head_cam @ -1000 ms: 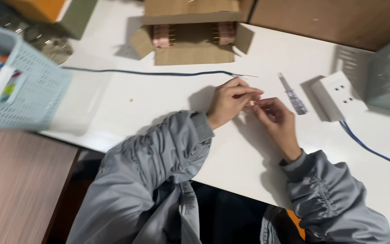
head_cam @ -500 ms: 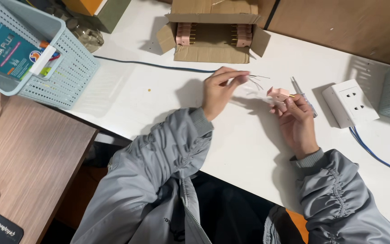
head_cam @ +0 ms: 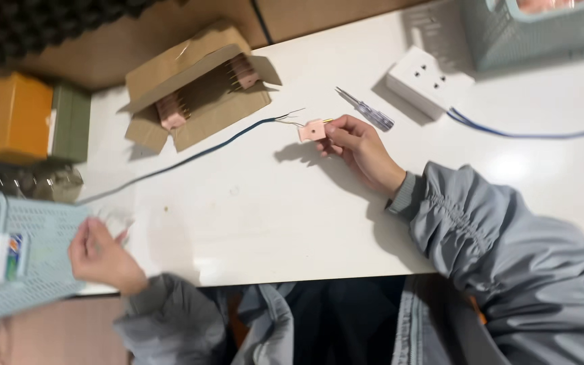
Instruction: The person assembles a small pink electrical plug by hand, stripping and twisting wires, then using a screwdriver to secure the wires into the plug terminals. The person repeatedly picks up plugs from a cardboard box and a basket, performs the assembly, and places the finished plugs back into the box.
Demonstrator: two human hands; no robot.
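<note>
My right hand point(head_cam: 358, 147) rests on the white table point(head_cam: 258, 209) and pinches a small pink plastic part point(head_cam: 313, 129). Thin bare wire ends of a dark blue cable point(head_cam: 190, 155) meet that part. My left hand point(head_cam: 100, 254) is far off at the table's left front edge, right beside a pale green mesh basket point(head_cam: 25, 257); whether it holds anything is hidden by blur. A screwdriver point(head_cam: 366, 109) with a clear handle lies just behind my right hand.
An open cardboard box point(head_cam: 194, 88) with pink parts stands at the back. A white wall socket point(head_cam: 422, 80) with a blue cable point(head_cam: 528, 131) lies back right, near another mesh basket point(head_cam: 528, 30). Orange and green boxes point(head_cam: 32, 120) sit at the left.
My hands have parted: the left one swung away from the pink part to the basket at the left. The right hand keeps the part. The camera view has shifted and tilted.
</note>
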